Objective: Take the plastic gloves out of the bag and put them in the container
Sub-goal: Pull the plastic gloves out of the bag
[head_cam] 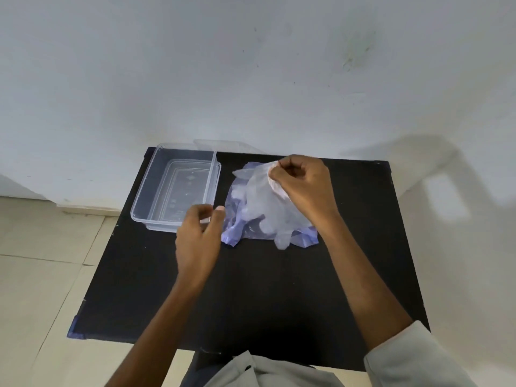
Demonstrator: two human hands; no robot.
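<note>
A thin bluish plastic bag (231,233) lies crumpled on the black table (251,289), right of a clear rectangular container (139,196) that has nothing in it. My right hand (304,185) pinches the cuff of a translucent plastic glove (265,208) and holds it lifted over the bag, its fingers hanging toward me. My left hand (198,236) hovers at the bag's left edge, beside the container's near right corner, fingers loosely apart and holding nothing that I can see.
A clear lid (223,145) leans behind the container against the white wall (251,65). Beige floor tiles (42,261) lie to the left of the table. The table's near half is bare black surface.
</note>
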